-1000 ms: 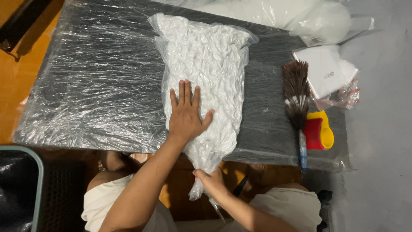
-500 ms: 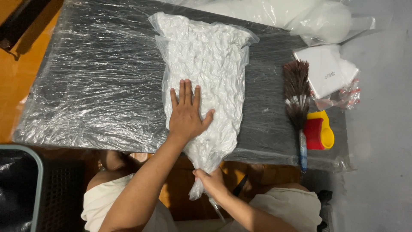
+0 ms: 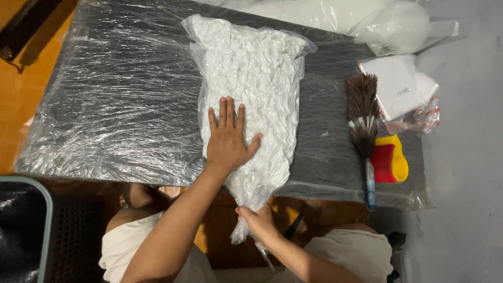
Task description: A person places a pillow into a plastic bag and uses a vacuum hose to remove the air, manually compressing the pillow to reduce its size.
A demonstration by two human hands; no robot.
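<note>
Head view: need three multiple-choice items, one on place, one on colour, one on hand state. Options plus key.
1. Where does the feather duster lie?
A. right of the clear bag of white filling
B. on top of the bag
C. on the orange floor

2. What colours is the small plastic thing beside the duster's handle?
A. green and black
B. red and yellow
C. all white

3. What is the left hand doing?
A. gripping the duster
B. lifted clear of the table
C. pressing flat, fingers spread, on the bag

Key: 1 A, the duster rests on the wrapped black table, apart from the bag's right edge. 2 B, a red body with a yellow part. 3 C, the palm lies on the bag while the right hand pinches its neck below the table edge.
</note>
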